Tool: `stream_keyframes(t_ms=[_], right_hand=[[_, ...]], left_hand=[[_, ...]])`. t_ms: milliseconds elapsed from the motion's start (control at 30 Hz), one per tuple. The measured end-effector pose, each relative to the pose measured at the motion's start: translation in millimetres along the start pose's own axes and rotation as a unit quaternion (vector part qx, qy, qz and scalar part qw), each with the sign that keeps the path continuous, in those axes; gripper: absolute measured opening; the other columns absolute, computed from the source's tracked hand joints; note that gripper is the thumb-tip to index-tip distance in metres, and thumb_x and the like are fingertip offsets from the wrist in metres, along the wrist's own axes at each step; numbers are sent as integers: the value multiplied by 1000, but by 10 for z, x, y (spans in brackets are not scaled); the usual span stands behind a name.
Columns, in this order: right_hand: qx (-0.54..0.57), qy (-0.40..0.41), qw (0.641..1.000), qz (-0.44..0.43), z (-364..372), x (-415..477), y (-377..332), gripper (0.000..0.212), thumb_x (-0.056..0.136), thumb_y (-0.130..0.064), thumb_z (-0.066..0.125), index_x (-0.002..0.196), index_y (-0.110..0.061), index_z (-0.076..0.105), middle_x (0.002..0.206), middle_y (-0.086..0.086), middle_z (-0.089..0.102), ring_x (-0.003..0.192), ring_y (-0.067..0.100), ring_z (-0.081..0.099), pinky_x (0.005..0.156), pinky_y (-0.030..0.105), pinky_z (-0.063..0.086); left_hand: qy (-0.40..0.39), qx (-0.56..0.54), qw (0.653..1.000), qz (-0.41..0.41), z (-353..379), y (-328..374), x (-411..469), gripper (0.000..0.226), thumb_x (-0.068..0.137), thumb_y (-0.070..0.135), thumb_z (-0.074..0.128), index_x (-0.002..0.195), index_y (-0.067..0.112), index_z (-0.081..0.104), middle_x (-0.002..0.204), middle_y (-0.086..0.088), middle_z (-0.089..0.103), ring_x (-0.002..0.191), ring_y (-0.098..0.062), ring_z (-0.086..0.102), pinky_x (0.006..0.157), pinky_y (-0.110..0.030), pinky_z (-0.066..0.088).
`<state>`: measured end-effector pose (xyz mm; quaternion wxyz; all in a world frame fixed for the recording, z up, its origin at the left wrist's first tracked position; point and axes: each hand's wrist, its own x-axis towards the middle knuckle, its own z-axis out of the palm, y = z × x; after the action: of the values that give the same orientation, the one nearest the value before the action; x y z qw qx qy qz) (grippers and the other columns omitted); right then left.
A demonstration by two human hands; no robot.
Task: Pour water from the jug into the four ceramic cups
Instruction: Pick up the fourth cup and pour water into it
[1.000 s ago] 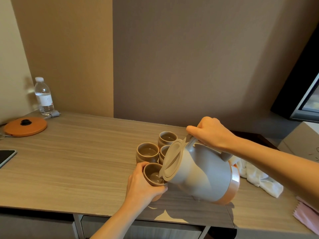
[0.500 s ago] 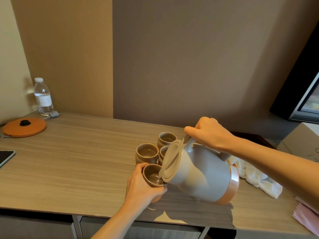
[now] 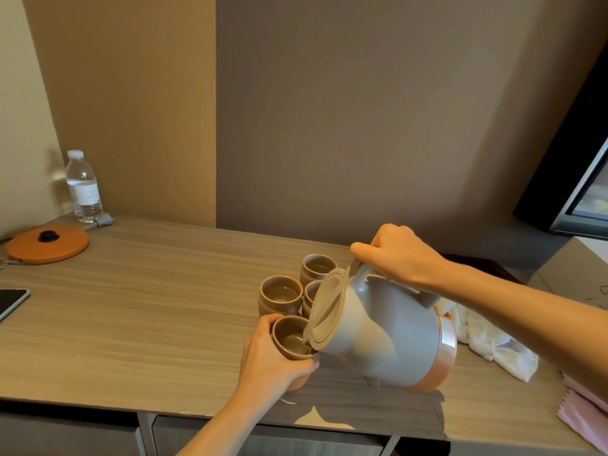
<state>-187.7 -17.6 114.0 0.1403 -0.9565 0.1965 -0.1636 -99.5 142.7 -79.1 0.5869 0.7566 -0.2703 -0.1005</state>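
Observation:
A grey jug (image 3: 385, 337) with a beige lid and an orange base band is tipped far to the left. My right hand (image 3: 399, 255) grips its handle from above. Its spout hangs over the rim of a brown ceramic cup (image 3: 289, 337), which my left hand (image 3: 268, 360) holds lifted just above the table near the front edge. Water lies in that cup. Three more brown cups stand close behind: one at the left (image 3: 280, 292), one at the back (image 3: 317, 266), and one (image 3: 311, 292) half hidden by the jug's lid.
The wooden table (image 3: 148, 307) carries a water bottle (image 3: 84, 187) and an orange round kettle base (image 3: 47, 243) at the far left, and a dark tablet (image 3: 11, 301) at the left edge. A white cloth (image 3: 493, 343) and a pink cloth (image 3: 585, 413) lie right of the jug.
The jug has tipped slightly further over the held cup. Both hands stay in nearly the same place.

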Motion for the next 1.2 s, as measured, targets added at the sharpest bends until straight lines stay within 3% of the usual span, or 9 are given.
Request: stream_keyframes(t_ms=[467,633,900,1200], right_hand=[[-2,-7,1000,-1,-12,12,17,53,88,-37,52,43,-16,32,43,-2,26,43,14,22,45,28,24],[-3,-6,1000,-4,7,31,34,53,87,-39,52,43,-16,33,43,-2,27,43,13,23,45,29,25],[-11,-4,1000,2,-1,32,30,51,84,-42,51,45,-16,30,45,-1,25,46,16,21,50,34,26],[-25,-5,1000,4,-22,-2,-12,52,86,-40,51,45,-17,29,45,-1,24,46,15,21,46,29,23]], left_hand=[[-2,1,1000,-6,32,-32,18,77,41,36,95,101,41,47,99,20,62,97,1,57,76,-19,47],[0,4,1000,-9,29,-59,30,79,38,41,93,102,42,48,100,19,63,99,-2,58,82,-27,53],[0,-3,1000,-7,15,-31,15,77,40,38,93,103,40,49,101,19,63,101,-5,58,83,-28,52],[2,-9,1000,-7,29,6,-4,77,40,36,94,102,38,49,100,18,64,98,-2,58,81,-24,50]])
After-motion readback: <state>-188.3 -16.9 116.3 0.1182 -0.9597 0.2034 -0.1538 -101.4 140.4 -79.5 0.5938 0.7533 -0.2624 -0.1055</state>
